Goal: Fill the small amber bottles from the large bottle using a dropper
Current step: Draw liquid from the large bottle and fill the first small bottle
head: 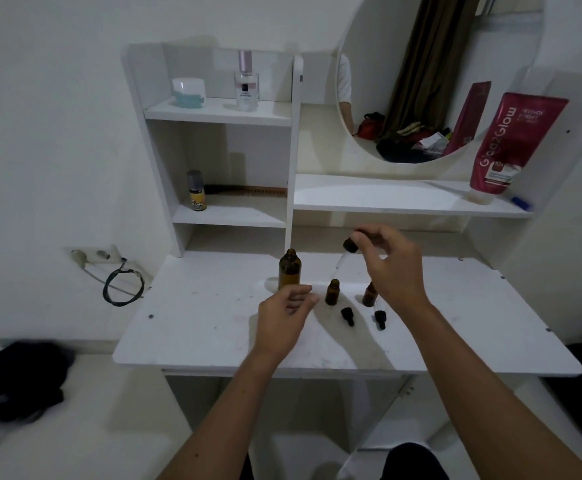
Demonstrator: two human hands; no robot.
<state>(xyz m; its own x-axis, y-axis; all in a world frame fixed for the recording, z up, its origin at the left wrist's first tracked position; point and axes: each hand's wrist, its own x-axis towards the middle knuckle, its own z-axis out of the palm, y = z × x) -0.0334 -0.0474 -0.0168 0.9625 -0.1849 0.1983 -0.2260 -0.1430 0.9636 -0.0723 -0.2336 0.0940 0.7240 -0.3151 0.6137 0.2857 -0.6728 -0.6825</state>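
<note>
Right fingers (369, 237): pinched on the black bulb of a dropper (346, 252), held above the desk (213, 334); its clear glass tube slants down and to the left, tip in the air between the big bottle and the middle small one.
Left fingers (301, 299): loosely curled, gripping nothing; the left hand (282, 317) sits just in front of the big bottle's base, and contact cannot be told.
Right hand (393, 268): raised over the right small bottle, partly hiding it.
Big bottle (289, 270): amber glass, upright, uncapped, open neck, at the back of the desk.
Small bottle (332, 292): amber, upright, uncapped, just right of the left fingertips.
Second small bottle (369, 295): amber, upright, top hidden behind the right hand.
Loose droppers: one (347, 316) lying in front of the middle bottle, another (380, 318) beside it, both black-capped.
Fill level: too dark to tell in any bottle.
Shelves: white jar (189, 92), clear spray bottle (247, 81), small yellow bottle (196, 191), comb (248, 190), red tube (511, 143) by the round mirror (403, 57).
</note>
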